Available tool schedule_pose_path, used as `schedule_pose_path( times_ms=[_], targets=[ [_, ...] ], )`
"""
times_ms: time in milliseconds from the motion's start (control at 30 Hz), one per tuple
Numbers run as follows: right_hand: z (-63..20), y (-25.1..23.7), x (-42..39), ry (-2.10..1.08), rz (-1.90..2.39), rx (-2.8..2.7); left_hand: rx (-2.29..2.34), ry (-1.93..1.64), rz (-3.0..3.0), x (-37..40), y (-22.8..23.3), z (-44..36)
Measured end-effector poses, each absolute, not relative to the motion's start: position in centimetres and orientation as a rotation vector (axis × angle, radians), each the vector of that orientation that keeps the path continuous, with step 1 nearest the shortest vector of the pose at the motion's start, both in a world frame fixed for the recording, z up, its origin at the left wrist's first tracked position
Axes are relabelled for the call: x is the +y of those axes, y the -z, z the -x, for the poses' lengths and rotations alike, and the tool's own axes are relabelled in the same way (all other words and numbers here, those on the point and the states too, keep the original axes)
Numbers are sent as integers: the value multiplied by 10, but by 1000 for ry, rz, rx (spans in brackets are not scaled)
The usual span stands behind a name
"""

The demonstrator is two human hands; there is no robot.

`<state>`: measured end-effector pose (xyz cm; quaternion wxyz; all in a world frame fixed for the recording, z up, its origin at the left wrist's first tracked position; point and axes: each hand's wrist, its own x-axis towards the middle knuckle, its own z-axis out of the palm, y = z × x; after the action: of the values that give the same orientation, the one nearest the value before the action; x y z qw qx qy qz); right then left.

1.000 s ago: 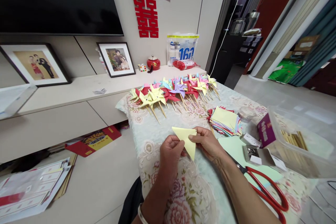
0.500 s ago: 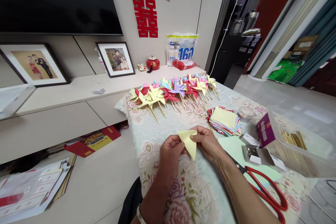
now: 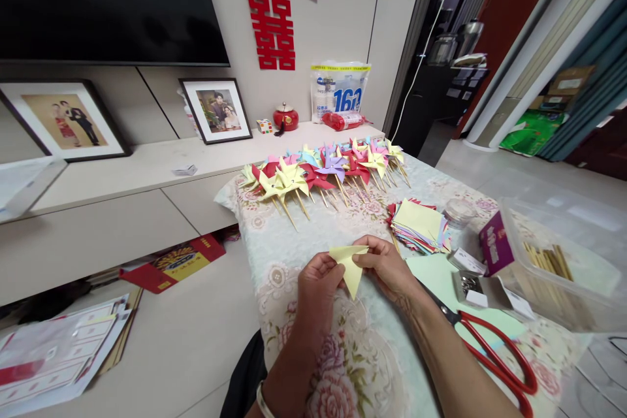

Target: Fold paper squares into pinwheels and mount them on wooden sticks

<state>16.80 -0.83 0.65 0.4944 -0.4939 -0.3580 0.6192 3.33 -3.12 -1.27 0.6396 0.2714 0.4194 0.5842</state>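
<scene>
Both hands hold one folded yellow paper triangle [image 3: 351, 266] just above the near-left part of the floral tablecloth [image 3: 294, 241]. The left hand [image 3: 318, 287] pinches its left corner between thumb and fingers; the right hand [image 3: 389, 268] pinches its right edge the same way. The triangle's point hangs downward, clear of the cloth.

Risks at this stage:

- Crooked crease. The paper is unsupported in the air; uneven pull between the two pinches would likely shift the layers, and the fold would set off-line.
- Tearing. The sheet is thin, so a hard tug at the pinched corners could split it.
- Snagging. The red-handled scissors [image 3: 499, 359] lie just beside the right forearm toward the near-right edge; a backward elbow move could catch them.
- Scatter. The stack of coloured paper squares [image 3: 420, 225] sits near the right hand, toward the right edge; a brush would likely spill it.
- The finished pinwheels [image 3: 326, 173] along the far edge lie well apart from both hands and appear at low risk.
</scene>
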Motion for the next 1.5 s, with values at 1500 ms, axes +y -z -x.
schedule_pose_path(
  times_ms=[1500],
  targets=[
    [-170,-3,-7,-1449,1238,-830,1298,-1569,-975,-25,26,-23]
  ],
)
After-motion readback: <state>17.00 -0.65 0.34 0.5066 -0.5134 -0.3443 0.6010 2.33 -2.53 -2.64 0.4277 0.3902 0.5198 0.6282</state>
